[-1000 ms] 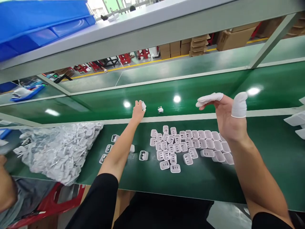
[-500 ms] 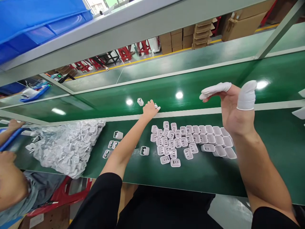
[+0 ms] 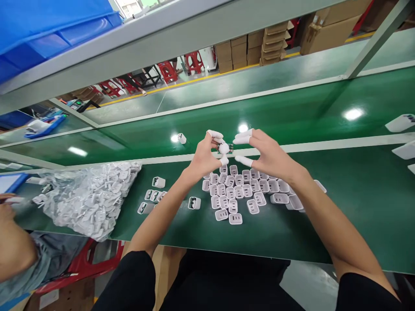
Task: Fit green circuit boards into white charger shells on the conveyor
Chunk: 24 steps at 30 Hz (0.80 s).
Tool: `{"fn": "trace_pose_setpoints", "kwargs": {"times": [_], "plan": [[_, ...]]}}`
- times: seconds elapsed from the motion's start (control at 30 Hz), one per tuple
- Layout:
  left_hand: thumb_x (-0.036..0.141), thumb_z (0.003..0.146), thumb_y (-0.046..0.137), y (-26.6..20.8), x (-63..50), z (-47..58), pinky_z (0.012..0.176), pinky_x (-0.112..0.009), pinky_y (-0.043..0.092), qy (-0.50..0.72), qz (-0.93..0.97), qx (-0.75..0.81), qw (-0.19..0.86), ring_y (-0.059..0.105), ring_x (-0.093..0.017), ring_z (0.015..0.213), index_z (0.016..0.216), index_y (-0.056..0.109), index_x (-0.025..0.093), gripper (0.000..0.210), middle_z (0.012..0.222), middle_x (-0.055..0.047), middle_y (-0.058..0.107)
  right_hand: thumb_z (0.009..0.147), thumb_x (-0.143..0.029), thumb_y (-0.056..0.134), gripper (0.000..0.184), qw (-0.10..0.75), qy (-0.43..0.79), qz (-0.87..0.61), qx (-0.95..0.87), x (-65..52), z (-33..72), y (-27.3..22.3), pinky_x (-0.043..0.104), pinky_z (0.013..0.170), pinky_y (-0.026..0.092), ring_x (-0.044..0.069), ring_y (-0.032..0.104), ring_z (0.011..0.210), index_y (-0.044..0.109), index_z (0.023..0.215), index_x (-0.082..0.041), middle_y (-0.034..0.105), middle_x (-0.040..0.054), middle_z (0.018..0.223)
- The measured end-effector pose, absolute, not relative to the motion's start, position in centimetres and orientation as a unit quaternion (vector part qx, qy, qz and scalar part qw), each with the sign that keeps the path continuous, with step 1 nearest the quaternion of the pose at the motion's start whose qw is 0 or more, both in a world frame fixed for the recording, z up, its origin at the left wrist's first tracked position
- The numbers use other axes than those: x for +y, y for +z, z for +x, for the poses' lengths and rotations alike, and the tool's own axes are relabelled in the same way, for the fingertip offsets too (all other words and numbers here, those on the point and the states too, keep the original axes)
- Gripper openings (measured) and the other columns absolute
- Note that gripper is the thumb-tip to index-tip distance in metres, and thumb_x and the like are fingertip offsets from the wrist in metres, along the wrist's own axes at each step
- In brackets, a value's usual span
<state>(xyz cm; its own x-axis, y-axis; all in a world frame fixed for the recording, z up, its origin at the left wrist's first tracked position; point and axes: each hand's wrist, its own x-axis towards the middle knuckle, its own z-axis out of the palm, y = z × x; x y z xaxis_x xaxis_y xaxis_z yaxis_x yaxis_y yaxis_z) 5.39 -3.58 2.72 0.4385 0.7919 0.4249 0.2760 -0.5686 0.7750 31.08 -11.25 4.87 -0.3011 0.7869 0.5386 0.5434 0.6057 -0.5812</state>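
Note:
My left hand (image 3: 205,156), wearing white finger cots, pinches a small charger circuit board (image 3: 230,148) with a rounded white part on it. My right hand (image 3: 270,154), also in white finger cots, faces it from the right with thumb and fingers apart, and no contact with the board can be made out. Just below both hands, white charger housings (image 3: 235,219) stand in a close group, many showing slots inside; my right forearm hides some. Left of my left forearm are several white housings (image 3: 158,182), some with green boards inside.
A clear plastic bag (image 3: 94,198) of white parts lies on the green table at left, beside a co-worker's arm (image 3: 14,242). One housing (image 3: 182,138) stands beyond the pale strip. More white pieces (image 3: 401,123) are at far right. A shelf beam (image 3: 181,41) crosses above.
My left hand has come up from the far side of the table with the board. My right hand has swung left and down from its raised position to face it.

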Motion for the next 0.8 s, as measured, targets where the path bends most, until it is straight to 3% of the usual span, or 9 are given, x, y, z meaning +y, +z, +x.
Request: {"fn": "trace_pose_setpoints", "kwargs": {"times": [0.1, 0.23, 0.37, 0.57, 0.8], "plan": [[0.012, 0.069, 0.089, 4.0, -6.8, 4.9, 0.087, -0.037, 0.067, 0.415, 0.772, 0.303, 0.375, 0.076, -0.020, 0.098, 0.129, 0.062, 0.027, 0.067, 0.115, -0.004, 0.077, 0.103, -0.039, 0.084, 0.039, 0.390, 0.186, -0.407, -0.805, -11.2, 30.3, 4.3, 0.054, 0.095, 0.062, 0.035, 0.074, 0.115, 0.079, 0.141, -0.033, 0.082, 0.0105, 0.129], [0.029, 0.070, 0.104, 4.9, -8.7, 4.4, 0.088, -0.035, 0.068, 0.451, 0.742, 0.280, 0.409, 0.076, -0.020, 0.103, 0.125, 0.065, 0.027, 0.067, 0.118, -0.005, 0.075, 0.096, -0.043, 0.093, 0.045, 0.432, 0.246, -0.370, -0.785, -11.7, 29.6, 4.6, 0.050, 0.096, 0.064, 0.030, 0.078, 0.109, 0.080, 0.137, -0.034, 0.086, 0.0054, 0.125], [0.042, 0.068, 0.112, 4.7, -9.3, 4.1, 0.082, -0.030, 0.068, 0.492, 0.704, 0.276, 0.431, 0.077, -0.019, 0.101, 0.120, 0.065, 0.027, 0.072, 0.116, -0.005, 0.075, 0.091, -0.037, 0.094, 0.050, 0.459, 0.295, -0.350, -0.761, -12.4, 28.9, 5.4, 0.048, 0.098, 0.069, 0.028, 0.081, 0.107, 0.081, 0.139, -0.030, 0.088, 0.0057, 0.125], [0.037, 0.063, 0.117, 4.2, -9.5, 4.7, 0.088, -0.032, 0.073, 0.519, 0.618, 0.276, 0.522, 0.080, -0.017, 0.098, 0.122, 0.070, 0.027, 0.076, 0.114, -0.003, 0.078, 0.087, -0.026, 0.088, 0.049, 0.510, 0.334, -0.317, -0.727, -12.2, 27.6, 4.9, 0.047, 0.098, 0.072, 0.023, 0.080, 0.098, 0.084, 0.136, -0.028, 0.086, 0.0036, 0.115], [0.044, 0.069, 0.114, 3.8, -8.9, 5.6, 0.098, -0.037, 0.073, 0.514, 0.581, 0.322, 0.542, 0.082, -0.017, 0.099, 0.115, 0.073, 0.025, 0.064, 0.111, -0.003, 0.079, 0.086, -0.036, 0.095, 0.042, 0.499, 0.431, -0.342, -0.669, -11.3, 27.4, 3.7, 0.051, 0.100, 0.072, 0.023, 0.079, 0.095, 0.086, 0.126, -0.027, 0.083, 0.0028, 0.105]]}}
